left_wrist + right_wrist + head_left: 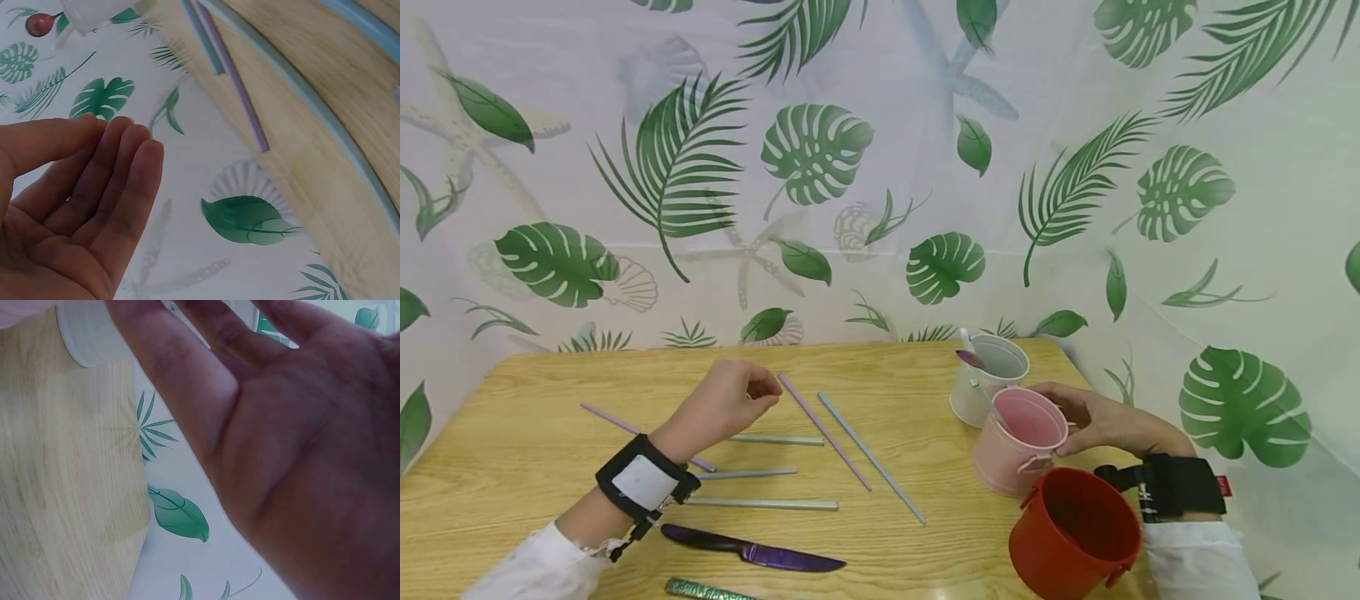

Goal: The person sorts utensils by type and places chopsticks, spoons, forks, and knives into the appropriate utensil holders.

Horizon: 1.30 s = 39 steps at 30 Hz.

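My left hand (730, 408) hovers above the table with thumb and fingertips loosely bent towards each other and nothing between them. Just right of its fingertips lie a purple straw (823, 429) and a blue straw (871, 457). Several greyish straws (767, 504) lie below the hand, and another purple straw (610, 417) runs beneath the wrist. At the right, my right hand (1108, 421) grips the side of a pink bucket (996, 458), fingers behind its rim and thumb near its side handle. A thin pale stick (988, 402) leans inside that bucket.
Behind the pink bucket stands a white bucket (967, 396), with a purple spoon-shaped head (970, 358) at its rim. A red bucket (1048, 542) is in front. A purple-bladed knife (793, 557) and a glittery green handle (707, 589) lie near the front. Leaf-printed cloth hangs behind the table.
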Each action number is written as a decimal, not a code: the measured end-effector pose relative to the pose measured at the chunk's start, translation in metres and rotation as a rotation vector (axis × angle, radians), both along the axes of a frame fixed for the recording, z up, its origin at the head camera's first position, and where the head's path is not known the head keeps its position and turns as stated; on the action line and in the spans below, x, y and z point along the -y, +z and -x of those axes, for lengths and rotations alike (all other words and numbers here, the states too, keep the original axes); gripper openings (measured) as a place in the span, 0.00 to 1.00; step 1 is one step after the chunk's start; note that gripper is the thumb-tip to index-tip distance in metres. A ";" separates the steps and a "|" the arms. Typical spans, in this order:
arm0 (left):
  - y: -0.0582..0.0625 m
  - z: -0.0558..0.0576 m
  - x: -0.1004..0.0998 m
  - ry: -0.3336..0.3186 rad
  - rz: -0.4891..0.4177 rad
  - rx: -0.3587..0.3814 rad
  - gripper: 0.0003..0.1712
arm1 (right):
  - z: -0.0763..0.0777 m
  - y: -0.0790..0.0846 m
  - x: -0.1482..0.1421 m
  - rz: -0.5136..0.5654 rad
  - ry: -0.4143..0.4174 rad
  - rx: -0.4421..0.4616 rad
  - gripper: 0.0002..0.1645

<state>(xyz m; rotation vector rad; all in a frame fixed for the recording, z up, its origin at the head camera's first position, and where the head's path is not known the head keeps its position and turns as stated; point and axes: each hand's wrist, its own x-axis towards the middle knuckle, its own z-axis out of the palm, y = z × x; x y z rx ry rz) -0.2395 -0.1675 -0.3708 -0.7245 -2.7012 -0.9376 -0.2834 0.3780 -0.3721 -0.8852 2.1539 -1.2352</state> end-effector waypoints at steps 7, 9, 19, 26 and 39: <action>-0.017 0.006 -0.003 -0.030 0.095 0.057 0.03 | 0.001 -0.003 -0.002 0.013 0.017 0.003 0.47; -0.022 0.008 -0.004 -0.048 0.116 0.070 0.03 | 0.002 -0.004 -0.003 0.015 0.019 0.002 0.47; -0.044 0.009 -0.010 -0.067 0.234 0.081 0.06 | 0.002 -0.003 -0.004 -0.017 -0.022 0.000 0.47; -0.048 0.008 -0.013 -0.063 0.253 0.055 0.10 | 0.002 -0.003 -0.003 -0.011 -0.009 0.002 0.47; -0.058 0.009 -0.013 -0.067 0.270 -0.015 0.10 | 0.004 -0.004 -0.005 -0.001 0.004 -0.008 0.46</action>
